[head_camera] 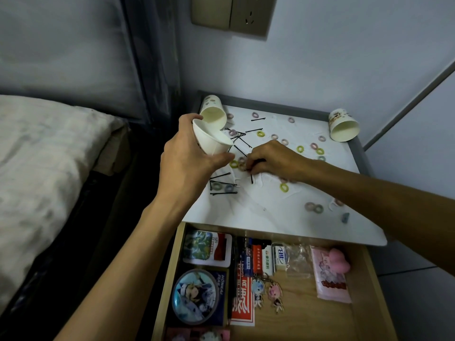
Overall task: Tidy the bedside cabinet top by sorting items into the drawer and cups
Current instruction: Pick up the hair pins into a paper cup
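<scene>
Pinching with right-hand fingers (250,165) at a black hairpin (251,178) lying on the bench (270,215), among scattered hair ties (234,164). Gripping with left-hand fingers (190,119) round a tilted paper cup (209,142), held just beside. Judged light, thin, springy, apt to slip: best nipped mid-length across both legs.

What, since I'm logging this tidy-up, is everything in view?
bed: one, pale cover, left
wall socket: one, beige, on the wall above
cabinet top: one, white, centre
paper cups: three, white; two on their sides at the back corners, one held
hairpins: many, black, scattered left-centre
hair ties: many, pink, green, grey, scattered across the top
drawer: one, wooden, open in front, holding assorted small items
left hand: grips the tilted cup
right hand: pinches hairpins mid-top
</scene>
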